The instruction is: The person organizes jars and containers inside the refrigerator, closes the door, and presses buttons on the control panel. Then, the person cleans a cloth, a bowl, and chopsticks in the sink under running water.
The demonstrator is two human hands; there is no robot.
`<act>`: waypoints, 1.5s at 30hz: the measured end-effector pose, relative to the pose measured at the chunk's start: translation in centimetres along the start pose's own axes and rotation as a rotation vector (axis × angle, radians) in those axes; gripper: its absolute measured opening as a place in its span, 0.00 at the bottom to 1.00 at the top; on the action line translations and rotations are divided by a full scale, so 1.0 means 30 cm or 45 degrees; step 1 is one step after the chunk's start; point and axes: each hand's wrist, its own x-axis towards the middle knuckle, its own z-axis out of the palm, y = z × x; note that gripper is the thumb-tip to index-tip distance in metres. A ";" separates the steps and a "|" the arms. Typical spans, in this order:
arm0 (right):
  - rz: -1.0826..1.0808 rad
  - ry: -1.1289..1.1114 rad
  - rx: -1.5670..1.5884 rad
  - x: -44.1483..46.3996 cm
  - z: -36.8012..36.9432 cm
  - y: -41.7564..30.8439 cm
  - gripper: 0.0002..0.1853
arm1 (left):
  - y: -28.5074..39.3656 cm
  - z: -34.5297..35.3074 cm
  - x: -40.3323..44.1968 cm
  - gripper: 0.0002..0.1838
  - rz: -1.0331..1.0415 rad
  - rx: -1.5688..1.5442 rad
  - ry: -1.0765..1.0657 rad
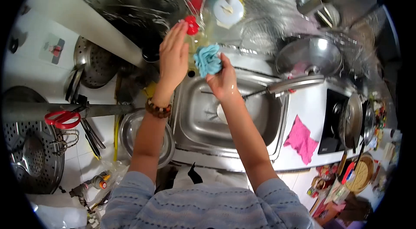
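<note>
Beyond the back left corner of the steel sink [186, 120], my left hand [174, 55] is raised with its fingers extended and nothing held in it. Its fingertips are beside the red cap [191, 25] of a bottle. A crumpled light blue cloth [207, 60] is in my right hand [224, 79], over the sink's back edge. Water drops show on my right wrist. The long handle of a pan reaches over the sink below and to the right of that hand.
A wok [310, 55] leans behind the counter at the right. A pink cloth [300, 139] lies beside the stove [331, 120]. Left of the sink is a metal bowl [130, 132]; red-handled scissors [63, 119] hang from a pipe. A white brush [229, 10] stands at the back.
</note>
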 end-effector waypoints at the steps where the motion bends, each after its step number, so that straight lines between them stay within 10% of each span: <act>1: 0.102 0.025 0.040 -0.056 -0.070 0.019 0.12 | 0.021 -0.003 -0.054 0.17 -0.071 -0.024 0.061; 5: 0.312 0.268 0.156 -0.326 -0.422 0.083 0.17 | 0.013 0.216 -0.473 0.07 -0.813 -0.402 -0.321; 12: 0.106 0.614 0.333 -0.619 -0.760 -0.038 0.22 | 0.135 0.572 -0.783 0.18 -1.131 -0.517 -1.278; 17: 0.008 0.560 0.129 -0.636 -0.852 -0.123 0.20 | 0.108 0.657 -0.884 0.14 -1.522 -0.424 -0.924; 22: -0.014 0.624 0.069 -0.638 -0.841 -0.122 0.20 | 0.052 0.700 -0.919 0.17 -1.974 -0.859 -1.335; 29: -0.018 0.736 -0.051 -0.617 -0.874 -0.083 0.16 | 0.128 0.546 -0.789 0.16 -1.539 -0.401 -1.029; 37: -0.043 0.759 -0.421 -0.562 -0.859 0.009 0.15 | 0.109 0.378 -0.742 0.24 -0.313 0.169 -0.587; 41: -0.153 0.682 -0.993 -0.484 -0.811 0.082 0.22 | 0.110 0.328 -0.717 0.28 -0.311 0.160 -0.486; 45: -0.424 0.489 -1.601 -0.340 -0.645 0.135 0.20 | 0.106 0.313 -0.744 0.28 -0.912 -0.291 -0.388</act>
